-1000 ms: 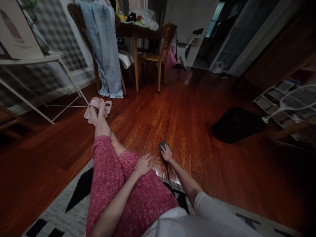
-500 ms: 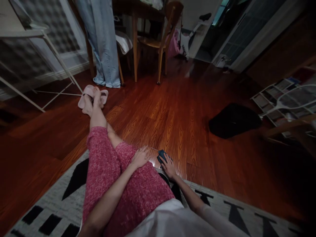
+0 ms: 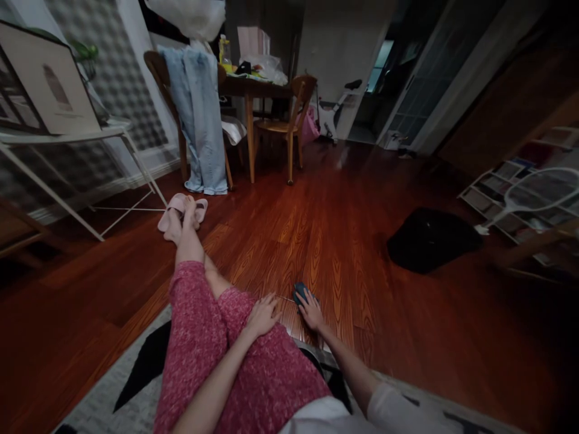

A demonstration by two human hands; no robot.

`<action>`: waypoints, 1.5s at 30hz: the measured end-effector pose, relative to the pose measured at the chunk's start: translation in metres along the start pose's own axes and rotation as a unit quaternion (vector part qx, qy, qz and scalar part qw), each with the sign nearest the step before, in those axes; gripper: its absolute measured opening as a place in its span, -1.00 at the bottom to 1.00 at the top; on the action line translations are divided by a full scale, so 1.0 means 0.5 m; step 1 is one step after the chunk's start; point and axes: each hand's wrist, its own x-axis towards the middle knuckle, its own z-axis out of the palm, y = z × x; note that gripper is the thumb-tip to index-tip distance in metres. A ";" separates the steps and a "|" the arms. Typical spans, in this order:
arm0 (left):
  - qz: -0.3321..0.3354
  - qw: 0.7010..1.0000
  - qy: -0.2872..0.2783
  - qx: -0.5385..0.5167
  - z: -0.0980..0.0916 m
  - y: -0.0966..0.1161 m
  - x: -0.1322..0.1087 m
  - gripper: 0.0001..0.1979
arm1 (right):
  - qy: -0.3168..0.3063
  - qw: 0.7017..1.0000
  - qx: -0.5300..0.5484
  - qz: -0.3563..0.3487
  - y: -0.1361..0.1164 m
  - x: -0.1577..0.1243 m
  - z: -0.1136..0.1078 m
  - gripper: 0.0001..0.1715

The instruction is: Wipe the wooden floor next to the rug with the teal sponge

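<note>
My left hand (image 3: 263, 316) lies palm down on the thigh of the pink trousers (image 3: 275, 367), its fingers stretched forward and the thumb apart. To its right, my right hand (image 3: 311, 311) has its fingers curved over a small dark blue rounded thing (image 3: 299, 292). The kind of this thing is too dim to make out. A thin pale line (image 3: 286, 298), like a cord or a rod, runs straight between the blue thing and the fingertips of my left hand. Whether those fingertips grip it is hidden.
My crossed legs reach forward to pink slippers (image 3: 172, 211) on the wooden floor (image 3: 271, 241). Beyond stand a table (image 3: 249, 129), a chair (image 3: 289, 123) and jeans (image 3: 199, 120) over another chair. A black bundle (image 3: 432, 241) and a racket (image 3: 538, 193) are at right.
The camera view has tipped upward, so more of the table and the side stand shows. Both hands keep nearly the same pose, the right still on the dark blue thing.
</note>
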 end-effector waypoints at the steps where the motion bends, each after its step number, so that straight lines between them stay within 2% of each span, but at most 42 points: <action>1: 0.001 1.000 0.003 -0.003 0.001 -0.001 0.000 -0.45 | -0.001 1.000 0.005 -0.016 0.013 -0.044 0.012 -0.40; 3: 0.000 1.000 0.005 -0.008 0.002 -0.002 0.000 -0.45 | -0.001 0.999 0.018 -0.038 0.043 -0.135 0.038 -0.40; 6: -0.003 1.000 -0.006 -0.009 0.003 -0.003 0.000 -0.44 | 0.005 1.000 0.027 -0.015 0.088 -0.242 0.068 -0.39; 8: -0.001 1.000 -0.010 -0.009 0.002 -0.003 0.000 -0.43 | 0.012 1.000 0.025 0.009 0.107 -0.265 0.074 -0.39; 9: 0.001 1.000 -0.010 -0.009 0.000 -0.002 0.000 -0.43 | 0.015 1.000 0.022 0.016 0.112 -0.260 0.072 -0.39; 12: 0.005 1.000 -0.007 -0.008 -0.004 -0.002 -0.003 -0.43 | 0.017 0.999 0.004 0.046 0.116 -0.184 0.042 -0.39; 16: -0.004 1.000 -0.010 -0.003 -0.006 -0.002 -0.004 -0.42 | -0.020 0.990 -0.016 0.137 0.110 -0.021 -0.029 -0.37; 18: -0.007 1.000 -0.010 -0.004 -0.004 -0.001 -0.003 -0.42 | -0.026 0.987 -0.015 0.161 0.104 0.047 -0.057 -0.36; 20: -0.009 1.000 -0.008 -0.007 -0.003 -0.001 0.000 -0.41 | -0.020 0.986 -0.010 0.164 0.097 0.087 -0.074 -0.35; 22: -0.014 1.000 -0.008 -0.009 -0.001 0.001 0.003 -0.41 | -0.019 0.987 -0.009 0.158 0.091 0.092 -0.076 -0.35; 25: -0.015 1.000 -0.013 -0.010 -0.002 0.003 0.005 -0.40 | -0.025 0.992 -0.013 0.125 0.090 0.034 -0.053 -0.36; 29: -0.013 1.000 -0.015 -0.004 -0.005 0.006 0.001 -0.41 | -0.033 0.998 0.002 0.045 0.098 -0.116 0.008 -0.34; 32: -0.004 1.000 -0.010 0.001 -0.008 0.006 -0.002 -0.43 | -0.031 0.999 0.017 0.019 0.099 -0.211 0.042 -0.36; 35: -0.001 1.000 -0.011 0.009 -0.009 0.005 -0.003 -0.44 | -0.027 0.999 0.020 0.019 0.097 -0.233 0.044 -0.38; 38: -0.003 1.000 -0.015 0.010 -0.008 0.004 -0.004 -0.44 | -0.022 0.999 0.006 0.038 0.093 -0.172 0.013 -0.40; 45: -0.010 1.000 -0.017 0.005 -0.003 0.001 0.001 -0.44 | -0.042 0.989 -0.009 0.141 0.067 0.072 -0.095 -0.36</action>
